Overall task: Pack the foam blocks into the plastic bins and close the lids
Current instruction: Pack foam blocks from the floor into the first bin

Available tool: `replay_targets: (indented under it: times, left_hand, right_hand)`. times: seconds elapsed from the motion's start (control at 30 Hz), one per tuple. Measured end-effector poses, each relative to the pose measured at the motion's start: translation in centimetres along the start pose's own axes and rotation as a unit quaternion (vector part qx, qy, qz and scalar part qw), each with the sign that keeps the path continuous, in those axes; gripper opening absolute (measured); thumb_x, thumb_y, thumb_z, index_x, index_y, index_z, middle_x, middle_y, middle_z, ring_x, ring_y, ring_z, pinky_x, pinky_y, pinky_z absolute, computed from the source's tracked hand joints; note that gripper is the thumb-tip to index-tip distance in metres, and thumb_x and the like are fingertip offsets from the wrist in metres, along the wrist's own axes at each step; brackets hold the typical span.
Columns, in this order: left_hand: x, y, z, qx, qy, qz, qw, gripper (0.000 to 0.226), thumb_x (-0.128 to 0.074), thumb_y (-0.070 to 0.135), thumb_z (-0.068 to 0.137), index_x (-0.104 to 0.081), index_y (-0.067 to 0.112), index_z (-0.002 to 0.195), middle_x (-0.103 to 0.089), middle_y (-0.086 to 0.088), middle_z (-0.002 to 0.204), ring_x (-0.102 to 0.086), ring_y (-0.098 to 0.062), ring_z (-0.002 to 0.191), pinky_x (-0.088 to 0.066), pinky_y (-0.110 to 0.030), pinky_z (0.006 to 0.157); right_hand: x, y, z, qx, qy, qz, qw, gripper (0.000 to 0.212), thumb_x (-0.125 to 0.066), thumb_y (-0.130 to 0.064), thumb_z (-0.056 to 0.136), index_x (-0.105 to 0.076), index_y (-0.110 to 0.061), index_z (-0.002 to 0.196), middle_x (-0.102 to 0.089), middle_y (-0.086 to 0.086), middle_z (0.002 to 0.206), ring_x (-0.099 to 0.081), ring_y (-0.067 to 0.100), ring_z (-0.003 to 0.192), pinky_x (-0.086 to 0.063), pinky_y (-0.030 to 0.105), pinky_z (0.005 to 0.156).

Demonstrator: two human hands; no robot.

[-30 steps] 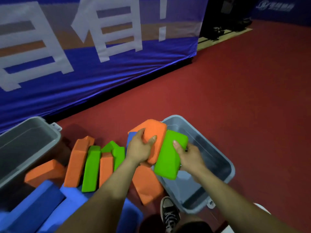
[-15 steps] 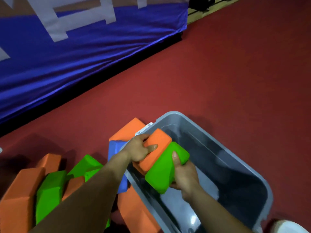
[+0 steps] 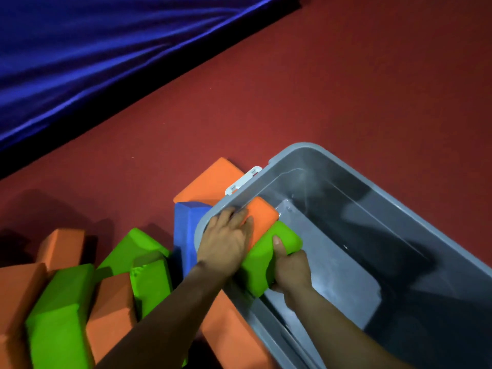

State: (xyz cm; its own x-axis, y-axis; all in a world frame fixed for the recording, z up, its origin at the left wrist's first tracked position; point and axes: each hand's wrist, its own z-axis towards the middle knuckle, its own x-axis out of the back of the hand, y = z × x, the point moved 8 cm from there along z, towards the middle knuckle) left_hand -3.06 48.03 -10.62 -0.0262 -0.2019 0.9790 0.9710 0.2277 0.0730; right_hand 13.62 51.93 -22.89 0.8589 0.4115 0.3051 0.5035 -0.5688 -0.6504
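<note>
**A:** What makes this step go well?

**B:** Seat the 2 blocks as 1 pair. The orange block [image 3: 263,215] and the green block [image 3: 266,265] are pressed face to face and tilted. They sit at the near-left corner of the grey bin [image 3: 346,162], just inside its rim. I'd lower them together against the corner walls and lay them flat on the bin's bottom, so the room beyond is left in 1 piece for the rest. Foam gives, so a light squeeze should do. A hard one would likely wedge them under the rim.

**A:** And the hands?

**B:** The left hand [image 3: 226,243] reaches over the rim, palm down. Its fingers are wrapped over the orange block's top and its thumb lies on the near face. The right hand [image 3: 292,267] is inside the bin with its thumb pressed along the green block's top. Its other fingers are curled round the block's side and mostly hidden. Both forearms reach in from below, roughly side by side.

**A:** Much left?

**B:** Plenty, I'd say. A blue block [image 3: 187,230] stands against the bin's outer wall, and the loose blocks [image 3: 61,315] lie heaped on the red floor [image 3: 292,89] to the left. No lid is in view.
</note>
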Motion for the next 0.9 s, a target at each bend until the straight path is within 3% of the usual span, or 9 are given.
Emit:
replay_targets:
  times: [0.1,0.2,0.27,0.3,0.4,0.57,0.7,0.8,0.9]
  left_hand:
    - [0.2,-0.2,0.2,0.008,-0.002,0.014,1.000,0.031,-0.050,0.032,0.090,-0.075,0.016,0.099,-0.071,-0.004,0.116,-0.065,-0.031,0.099,-0.037,-0.041,0.081]
    - [0.9,0.0,-0.6,0.035,-0.056,-0.027,0.997,0.041,-0.046,0.044,0.089,-0.073,0.019,0.108,-0.068,-0.004,0.121,-0.061,-0.031,0.110,-0.043,-0.040,0.088]
    - [2.6,0.3,-2.2,0.051,-0.073,-0.076,0.993,0.046,-0.048,0.048,0.090,-0.069,0.019,0.118,-0.065,-0.005,0.127,-0.057,-0.030,0.118,-0.045,-0.041,0.095]
    - [3.7,0.2,-3.3,0.058,-0.061,-0.095,0.992,0.046,-0.049,0.047,0.092,-0.067,0.019,0.123,-0.064,-0.006,0.128,-0.056,-0.030,0.121,-0.046,-0.042,0.097]
    - [7.6,-1.3,-7.0,0.104,-0.043,-0.121,0.986,0.047,-0.050,0.044,0.091,-0.065,0.017,0.127,-0.064,-0.008,0.129,-0.059,-0.031,0.120,-0.050,-0.043,0.100]
    - [12.7,-4.9,-13.8,0.175,-0.045,-0.103,0.978,0.048,-0.047,0.045,0.091,-0.067,0.014,0.123,-0.065,-0.010,0.126,-0.060,-0.033,0.118,-0.051,-0.044,0.099]
    - [16.0,-10.1,-21.7,0.240,-0.038,-0.073,0.967,0.051,-0.047,0.048,0.090,-0.066,0.013,0.122,-0.065,-0.012,0.124,-0.060,-0.035,0.117,-0.051,-0.046,0.097]
    - [12.5,-14.6,-23.1,0.270,-0.036,-0.084,0.959,0.051,-0.048,0.047,0.090,-0.066,0.011,0.120,-0.065,-0.013,0.124,-0.060,-0.035,0.115,-0.052,-0.046,0.095]
    - [11.0,-14.3,-24.2,0.277,-0.057,-0.121,0.952,0.056,-0.046,0.047,0.088,-0.063,0.008,0.124,-0.063,-0.014,0.125,-0.059,-0.035,0.115,-0.051,-0.043,0.098]
  right_hand:
    - [0.4,-2.2,-0.9,0.007,-0.016,-0.039,0.999,0.129,-0.036,-0.108,0.037,-0.056,-0.017,0.127,-0.063,0.013,0.123,-0.064,0.039,0.106,-0.057,0.057,0.083]
    - [1.4,-4.2,-5.7,-0.066,-0.062,-0.029,0.995,0.090,-0.048,-0.088,0.073,-0.050,-0.015,0.126,-0.052,0.008,0.125,-0.058,0.041,0.103,-0.058,0.052,0.070]
    - [2.6,-5.0,-7.9,-0.083,-0.047,-0.063,0.993,0.107,-0.047,-0.091,0.068,-0.046,-0.006,0.133,-0.052,0.009,0.122,-0.056,0.037,0.102,-0.053,0.046,0.075]
    - [3.4,-5.8,-8.6,-0.052,-0.023,-0.098,0.994,0.114,-0.047,-0.092,0.067,-0.044,0.000,0.134,-0.055,0.014,0.123,-0.056,0.037,0.105,-0.050,0.044,0.082]
    - [4.7,-9.4,-12.2,0.071,0.032,-0.160,0.984,0.089,-0.051,-0.064,0.091,-0.032,0.006,0.141,-0.055,0.027,0.136,-0.054,0.040,0.123,-0.042,0.040,0.096]
    - [2.0,-12.8,-19.3,0.203,0.012,-0.148,0.968,0.074,-0.055,-0.052,0.094,-0.035,-0.005,0.147,-0.057,0.020,0.137,-0.055,0.036,0.124,-0.042,0.038,0.097]
    - [-5.8,-12.0,-25.7,0.260,-0.051,-0.176,0.948,0.060,-0.059,-0.048,0.094,-0.049,-0.006,0.136,-0.063,0.016,0.129,-0.058,0.032,0.120,-0.043,0.033,0.092]
    - [-11.9,-9.7,-22.5,0.250,-0.078,-0.198,0.945,0.056,-0.058,-0.049,0.094,-0.054,-0.006,0.129,-0.067,0.015,0.123,-0.060,0.031,0.118,-0.045,0.034,0.093]
    - [-13.5,-8.1,-21.6,0.224,-0.116,-0.246,0.936,0.056,-0.055,-0.050,0.096,-0.055,-0.006,0.130,-0.066,0.015,0.124,-0.059,0.030,0.121,-0.043,0.031,0.093]
